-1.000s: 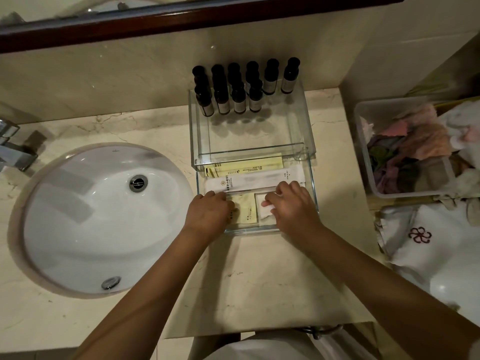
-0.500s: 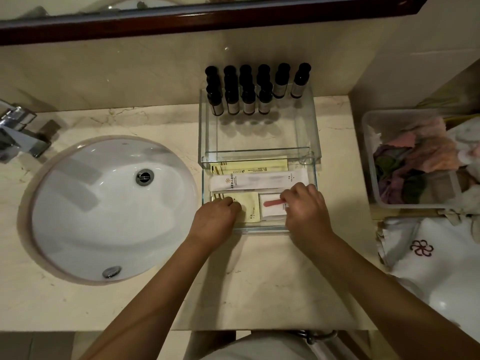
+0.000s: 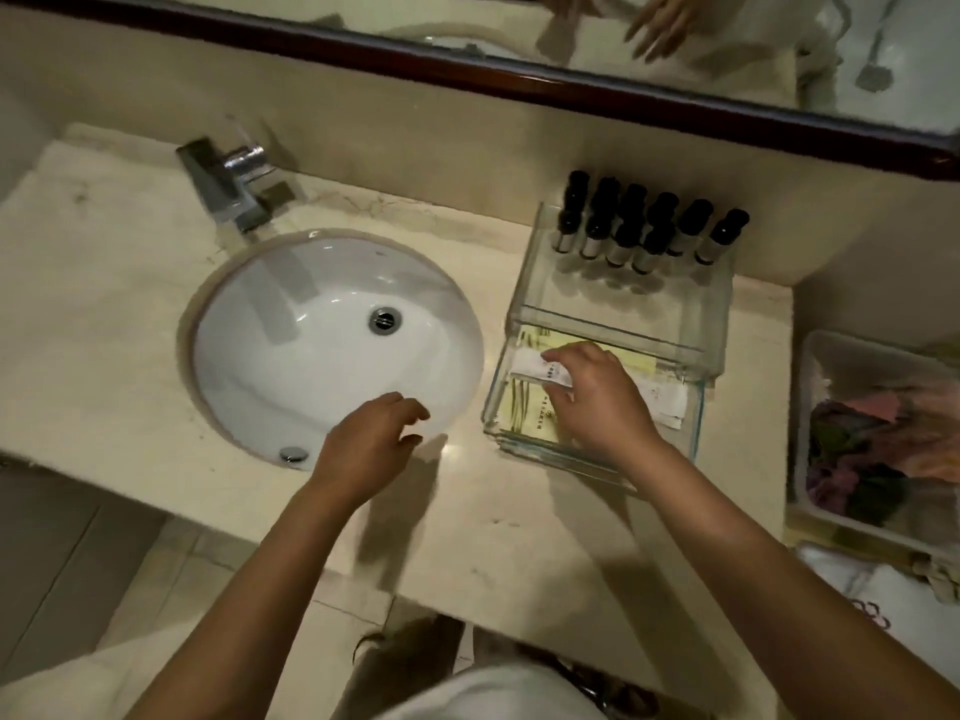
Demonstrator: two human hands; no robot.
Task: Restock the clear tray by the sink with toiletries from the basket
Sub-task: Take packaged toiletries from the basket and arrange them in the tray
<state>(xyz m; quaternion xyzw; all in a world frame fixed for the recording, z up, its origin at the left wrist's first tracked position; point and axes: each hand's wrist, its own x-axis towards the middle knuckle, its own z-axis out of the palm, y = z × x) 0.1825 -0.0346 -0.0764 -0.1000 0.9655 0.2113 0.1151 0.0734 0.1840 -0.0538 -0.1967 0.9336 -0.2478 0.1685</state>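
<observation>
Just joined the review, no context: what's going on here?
A person at a bathroom counter is sorting toiletries in the clear tray. The right hand is in its front compartment, pinching a white packet that lies over yellow packets. The left hand hovers open over the sink rim, holding nothing. Bottles stand in the tray's back section. The basket sits at the far right, untouched.
</observation>
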